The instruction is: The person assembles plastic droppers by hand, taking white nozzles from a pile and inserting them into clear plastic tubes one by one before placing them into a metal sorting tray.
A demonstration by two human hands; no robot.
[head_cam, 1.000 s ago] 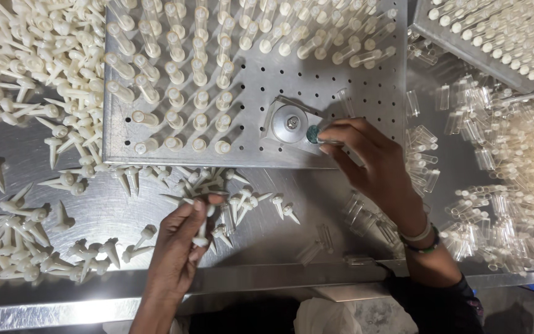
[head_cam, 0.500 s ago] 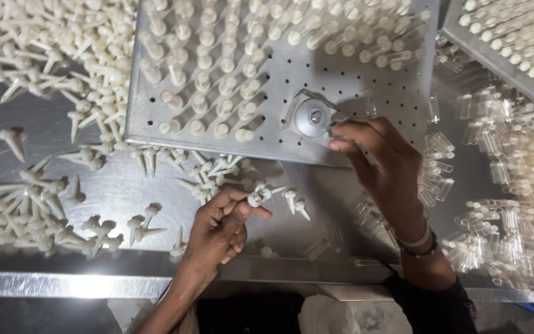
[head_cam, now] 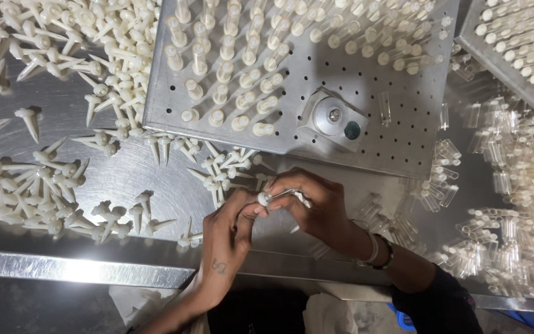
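Together we pinch one white plastic plug (head_cam: 266, 198) between both hands, just below the perforated steel tray (head_cam: 397, 148). Our left hand (head_cam: 227, 238) closes on its head; our right hand (head_cam: 316, 207) grips a clear tube (head_cam: 285, 195) over its stem. Loose plugs (head_cam: 44, 185) lie left of that tray, clear tubes (head_cam: 495, 247) right.

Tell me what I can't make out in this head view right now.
- Small white cone-tipped plastic part: its pointed end, hidden between the left hand and right hand.
- Perforated metal tray: top edge cut off by the frame.
- Clear plastic tubes: blurred, uncountable.
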